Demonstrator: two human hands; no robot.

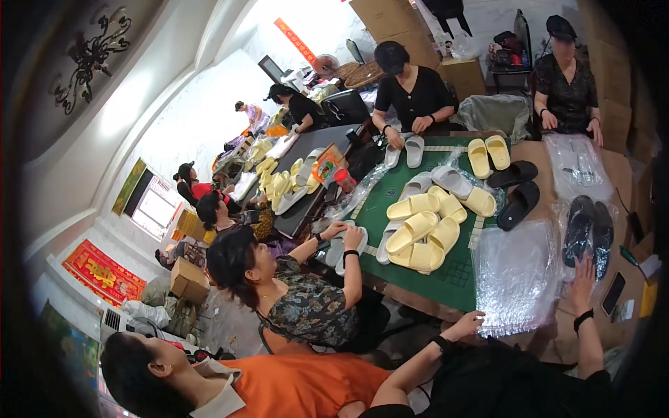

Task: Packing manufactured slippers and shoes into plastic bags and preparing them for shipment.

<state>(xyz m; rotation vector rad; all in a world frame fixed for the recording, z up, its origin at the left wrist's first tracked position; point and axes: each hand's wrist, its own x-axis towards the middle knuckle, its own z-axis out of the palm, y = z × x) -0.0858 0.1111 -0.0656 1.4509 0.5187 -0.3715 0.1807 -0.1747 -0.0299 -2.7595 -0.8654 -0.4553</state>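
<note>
My left hand (465,324) is at the near left corner of a stack of clear plastic bags (514,279). Its fingers are curled together; what they hold, if anything, is too small to make out. Spread flat, my right hand (581,284) presses on the near end of a clear bag with a pair of black slippers (587,230) in it. Beyond the stack, two loose black slippers (519,206) lie by the edge of the green cutting mat (390,188). Yellow slippers (422,240) are heaped on the mat, with grey slippers (453,181) among them.
Across the table, one person handles grey slippers (414,151); another stands by more clear bags (575,167). A person at left holds grey slippers (336,247). Someone in orange (306,380) sits close on my left. A phone (614,292) and a green-handled tool (629,256) lie at right.
</note>
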